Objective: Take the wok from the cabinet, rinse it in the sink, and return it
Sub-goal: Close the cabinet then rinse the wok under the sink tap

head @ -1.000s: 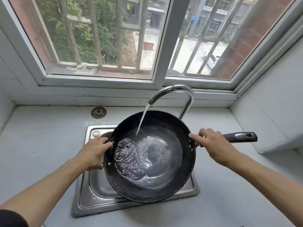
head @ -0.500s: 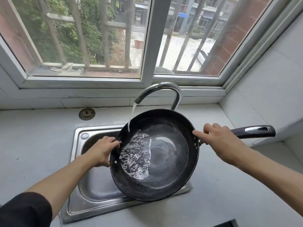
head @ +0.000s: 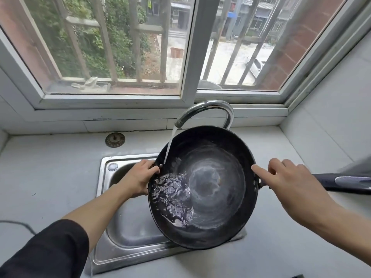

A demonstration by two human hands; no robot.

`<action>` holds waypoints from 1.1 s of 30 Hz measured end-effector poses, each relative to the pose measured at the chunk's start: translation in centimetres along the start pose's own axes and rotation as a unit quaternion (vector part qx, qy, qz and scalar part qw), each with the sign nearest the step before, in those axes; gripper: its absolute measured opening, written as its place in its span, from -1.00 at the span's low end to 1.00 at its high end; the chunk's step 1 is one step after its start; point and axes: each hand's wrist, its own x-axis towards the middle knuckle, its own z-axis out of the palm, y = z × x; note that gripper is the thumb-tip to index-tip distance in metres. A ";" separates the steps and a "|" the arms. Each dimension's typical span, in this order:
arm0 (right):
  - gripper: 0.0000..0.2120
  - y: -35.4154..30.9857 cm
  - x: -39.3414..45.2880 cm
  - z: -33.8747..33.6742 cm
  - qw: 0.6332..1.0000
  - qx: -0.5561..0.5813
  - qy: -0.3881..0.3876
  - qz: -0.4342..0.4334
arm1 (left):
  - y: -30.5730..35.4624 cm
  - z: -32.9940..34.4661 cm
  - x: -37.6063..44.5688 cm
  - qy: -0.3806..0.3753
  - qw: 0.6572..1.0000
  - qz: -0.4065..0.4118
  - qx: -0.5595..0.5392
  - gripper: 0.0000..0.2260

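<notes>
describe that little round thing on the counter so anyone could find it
Start at the steel sink under the window. On the pale counter just behind its back left corner lies a small round metal sink strainer. It alone is flat, slotted and brownish.

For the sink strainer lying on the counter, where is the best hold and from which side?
Take the strainer by the small knob at its centre, coming straight down from above. It lies flat on the counter, so its thin rim offers little to pinch, and nothing stands around it.
</notes>
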 end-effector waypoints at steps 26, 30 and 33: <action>-0.13 -0.5 -2.8 6.0 0.995 0.083 -0.018 0.051 | 0.0 -0.9 3.2 0.065 0.985 -0.056 0.147 -0.43; -0.22 -1.1 -1.9 7.1 0.991 0.120 0.005 0.058 | -0.8 -2.2 2.8 0.082 0.980 -0.061 0.168 -0.39; -0.22 -1.7 -1.1 8.1 0.987 0.148 0.010 0.059 | -1.7 -3.2 2.4 0.100 0.976 -0.061 0.186 -0.43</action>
